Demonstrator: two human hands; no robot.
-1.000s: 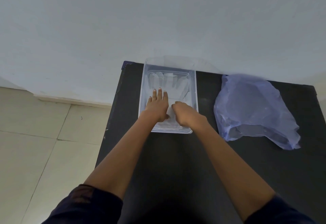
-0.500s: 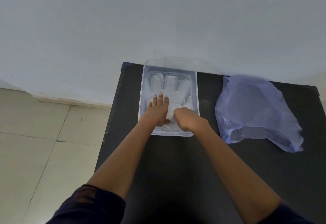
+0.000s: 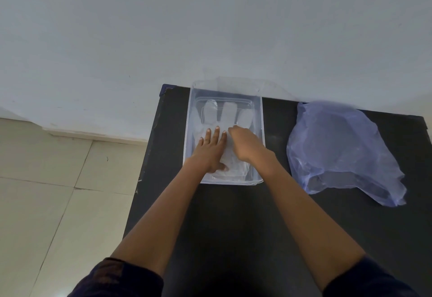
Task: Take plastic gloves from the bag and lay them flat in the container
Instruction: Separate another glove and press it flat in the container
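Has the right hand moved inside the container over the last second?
Yes. The right hand has slid from near the container's front end toward its far end, along the plastic glove, while the left hand presses flat beside it.

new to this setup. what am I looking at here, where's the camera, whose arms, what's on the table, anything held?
No robot here: a person's two bare arms, filmed by a wide-angle camera worn on their head, looking down. A black table stands against a white wall. On it sits a clear plastic container with a thin see-through glove spread inside. The left hand lies flat on the glove, pressing it down. The right hand is curled beside it, fingertips on the glove; whether it pinches the plastic is unclear. To the right lies a crumpled bluish plastic bag.
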